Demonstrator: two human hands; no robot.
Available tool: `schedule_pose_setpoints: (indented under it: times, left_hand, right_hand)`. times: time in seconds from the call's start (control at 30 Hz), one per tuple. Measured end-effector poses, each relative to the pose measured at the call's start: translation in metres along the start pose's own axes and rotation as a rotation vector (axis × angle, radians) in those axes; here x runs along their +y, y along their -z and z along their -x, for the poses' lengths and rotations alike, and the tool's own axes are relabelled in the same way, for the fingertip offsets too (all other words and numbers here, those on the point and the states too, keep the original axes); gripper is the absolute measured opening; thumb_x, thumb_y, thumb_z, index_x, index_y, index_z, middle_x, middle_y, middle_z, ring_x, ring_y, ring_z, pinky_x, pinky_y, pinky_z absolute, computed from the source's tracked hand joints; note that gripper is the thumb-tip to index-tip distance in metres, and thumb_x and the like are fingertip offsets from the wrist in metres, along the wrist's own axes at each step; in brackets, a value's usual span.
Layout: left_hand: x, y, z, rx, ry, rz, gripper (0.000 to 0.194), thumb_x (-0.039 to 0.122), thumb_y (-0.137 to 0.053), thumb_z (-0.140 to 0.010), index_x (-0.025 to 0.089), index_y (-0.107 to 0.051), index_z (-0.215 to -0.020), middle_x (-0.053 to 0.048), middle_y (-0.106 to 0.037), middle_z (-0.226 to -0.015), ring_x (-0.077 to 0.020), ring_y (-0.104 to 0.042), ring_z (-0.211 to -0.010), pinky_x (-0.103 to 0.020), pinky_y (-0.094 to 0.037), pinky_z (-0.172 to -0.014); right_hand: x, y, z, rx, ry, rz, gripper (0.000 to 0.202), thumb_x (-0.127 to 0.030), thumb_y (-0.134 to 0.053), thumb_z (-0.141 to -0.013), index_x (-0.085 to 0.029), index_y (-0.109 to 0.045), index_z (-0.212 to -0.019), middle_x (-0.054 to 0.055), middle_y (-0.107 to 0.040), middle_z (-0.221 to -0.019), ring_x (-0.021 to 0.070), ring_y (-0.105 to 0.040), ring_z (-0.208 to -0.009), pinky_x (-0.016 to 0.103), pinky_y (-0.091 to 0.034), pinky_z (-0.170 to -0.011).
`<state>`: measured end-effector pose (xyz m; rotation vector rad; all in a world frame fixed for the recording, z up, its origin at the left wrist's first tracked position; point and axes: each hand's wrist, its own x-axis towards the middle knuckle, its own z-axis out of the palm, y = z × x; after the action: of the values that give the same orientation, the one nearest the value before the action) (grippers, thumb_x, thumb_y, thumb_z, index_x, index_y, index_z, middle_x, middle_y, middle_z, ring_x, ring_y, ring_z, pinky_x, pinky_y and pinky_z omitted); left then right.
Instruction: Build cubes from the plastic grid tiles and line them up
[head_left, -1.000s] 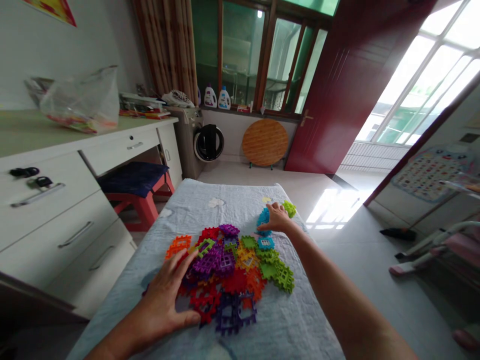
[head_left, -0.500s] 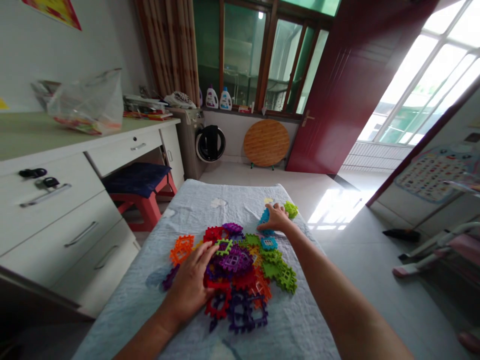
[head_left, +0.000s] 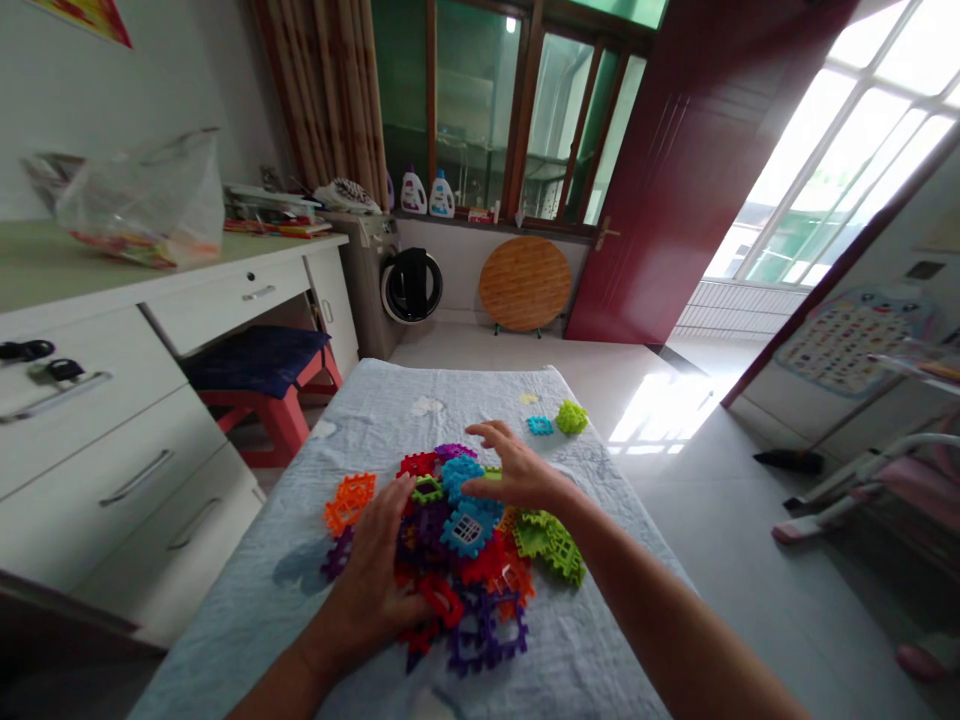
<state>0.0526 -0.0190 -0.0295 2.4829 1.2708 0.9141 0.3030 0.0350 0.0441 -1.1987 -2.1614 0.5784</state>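
Observation:
A heap of notched plastic building tiles lies on the cloth, with red tiles [head_left: 491, 565], dark purple tiles [head_left: 487, 630] and green tiles [head_left: 551, 542] in it. Blue tiles [head_left: 469, 527] rest on top. My left hand [head_left: 373, 565] lies against the heap's left side, fingers stretched and thumb apart, beside a small lime tile [head_left: 427, 489]. Over the blue tiles is my right hand [head_left: 517, 470], its fingers spread and its thumb at their edge. Orange tiles [head_left: 350, 503] lie left of the heap.
A lime cluster [head_left: 572, 417] and a single blue tile [head_left: 539, 425] lie near the right edge of the cloth-covered table [head_left: 405, 395]. To the left stand a stool [head_left: 262, 365] and a desk with drawers [head_left: 172, 420]. A red door [head_left: 675, 170] is behind.
My right hand has come from the far right edge to the heap, and blue tiles now lie on top of it. A blue tile now shows beside the lime cluster.

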Motion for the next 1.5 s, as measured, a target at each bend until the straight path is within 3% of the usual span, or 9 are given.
schedule_pose_setpoints:
  times: [0.13,0.23,0.33,0.43,0.6,0.97,1.13,1.3,1.5]
  left_hand:
    - [0.000,-0.002,-0.002,-0.020,-0.068,-0.098,0.084,0.055,-0.063,-0.073,0.028,-0.026,-0.143,-0.012,-0.026,-0.149,-0.0364,-0.024,-0.136,-0.060,-0.024,-0.107]
    - [-0.001,-0.003,-0.004,-0.026,-0.112,-0.156,0.061,0.050,-0.059,-0.079,0.029,-0.043,-0.133,-0.010,-0.034,-0.145,-0.0345,-0.029,-0.133,-0.060,-0.023,-0.107]
    - [-0.002,-0.004,-0.005,-0.011,-0.129,-0.164,0.052,0.046,-0.059,-0.079,0.025,-0.050,-0.125,-0.010,-0.042,-0.139,-0.0327,-0.034,-0.130,-0.057,-0.024,-0.108]
    - [-0.003,-0.003,-0.004,0.021,-0.117,-0.161,0.044,0.039,-0.059,-0.078,0.024,-0.054,-0.119,-0.010,-0.047,-0.133,-0.0313,-0.038,-0.127,-0.055,-0.025,-0.108]
    - [-0.006,-0.005,-0.002,0.057,-0.092,-0.151,0.044,0.036,-0.061,-0.076,0.024,-0.055,-0.118,-0.010,-0.049,-0.129,-0.0311,-0.041,-0.123,-0.054,-0.028,-0.107]
    - [-0.007,-0.006,-0.002,0.053,-0.056,-0.127,0.040,0.032,-0.059,-0.077,0.025,-0.056,-0.117,-0.008,-0.051,-0.127,-0.0296,-0.044,-0.120,-0.053,-0.031,-0.105]
    - [-0.006,-0.002,-0.002,0.006,-0.067,-0.097,0.044,0.037,-0.059,-0.078,0.025,-0.054,-0.119,-0.009,-0.048,-0.131,-0.0300,-0.042,-0.122,-0.052,-0.030,-0.107]
    - [-0.001,0.001,-0.003,-0.003,-0.065,-0.063,0.064,0.039,-0.062,-0.075,0.027,-0.041,-0.134,-0.010,-0.041,-0.138,-0.0330,-0.037,-0.128,-0.055,-0.028,-0.107]
    - [0.014,0.005,-0.001,0.071,-0.022,-0.011,0.095,0.035,-0.066,-0.073,0.027,-0.007,-0.147,-0.015,-0.014,-0.152,-0.0390,-0.019,-0.137,-0.058,-0.029,-0.106]
  right_hand:
    - [0.065,0.041,-0.011,0.310,-0.246,0.210,0.037,-0.044,-0.059,-0.079,-0.020,-0.057,-0.108,0.008,-0.055,-0.113,0.0215,-0.052,-0.107,0.038,-0.039,-0.096]
    - [0.120,0.074,-0.012,0.522,-0.713,0.441,0.051,-0.045,-0.062,-0.073,-0.019,-0.053,-0.115,0.013,-0.053,-0.118,0.0285,-0.048,-0.113,0.042,-0.038,-0.094]
    - [0.155,0.089,-0.007,0.355,-0.967,0.499,0.073,-0.055,-0.064,-0.066,-0.015,-0.045,-0.123,0.018,-0.054,-0.118,0.0330,-0.049,-0.112,0.042,-0.041,-0.088]
    - [0.171,0.084,-0.001,0.206,-0.969,0.497,0.068,-0.051,-0.064,-0.066,-0.018,-0.046,-0.122,0.014,-0.060,-0.109,0.0323,-0.055,-0.104,0.041,-0.042,-0.080]
    - [0.173,0.065,0.002,0.195,-0.890,0.528,0.065,-0.033,-0.065,-0.064,-0.023,-0.045,-0.125,0.011,-0.058,-0.111,0.0280,-0.057,-0.100,0.035,-0.042,-0.078]
    - [0.156,0.060,0.024,0.432,-0.684,0.370,0.069,-0.029,-0.063,-0.062,-0.020,-0.041,-0.127,0.008,-0.055,-0.108,0.0220,-0.055,-0.094,0.032,-0.044,-0.082]
    - [0.121,0.054,0.028,0.505,-0.584,0.147,0.068,-0.033,-0.063,-0.065,-0.023,-0.037,-0.127,0.005,-0.058,-0.098,0.0210,-0.056,-0.086,0.036,-0.046,-0.077]
    - [0.039,0.022,0.029,0.266,-0.323,-0.073,0.074,-0.029,-0.067,-0.065,-0.025,-0.034,-0.131,0.003,-0.059,-0.094,0.0179,-0.057,-0.079,0.036,-0.048,-0.076]
    - [-0.038,-0.005,0.023,-0.036,-0.059,-0.052,0.088,-0.047,-0.076,-0.063,-0.031,-0.033,-0.138,0.008,-0.047,-0.131,0.0255,-0.046,-0.119,0.042,-0.040,-0.099]
